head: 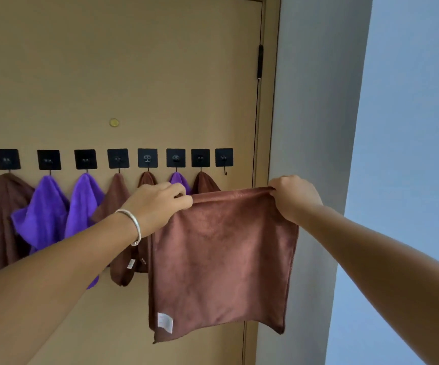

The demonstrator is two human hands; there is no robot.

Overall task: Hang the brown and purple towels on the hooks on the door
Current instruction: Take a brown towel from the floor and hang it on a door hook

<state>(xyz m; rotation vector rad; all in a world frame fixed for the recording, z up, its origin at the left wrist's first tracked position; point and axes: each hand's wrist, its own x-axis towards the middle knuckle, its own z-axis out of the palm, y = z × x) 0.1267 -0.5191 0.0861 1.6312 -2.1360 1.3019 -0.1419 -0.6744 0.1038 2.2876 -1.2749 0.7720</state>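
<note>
On the door (134, 61), a row of eight black hooks runs left to right. The first seven already carry towels, brown and purple, each hanging from a bunched corner. Only the last hook (225, 170), at the right end of the row, is bare.

The left hand (157, 204) pinches the top left corner of a brown towel (223, 259), thumb and fingers closed on the hem. The towel's top edge stretches level between the two hands, its body hanging flat below with a white label near the bottom left corner. The right hand (293, 197) grips the top right corner, fingers curled over the hem.

The bare hook sits just above the stretched edge, between the hands and nearer the right one. Judging from this, the towel needs to rise only slightly, with the right hand better placed to bring its corner up onto the hook.
</note>
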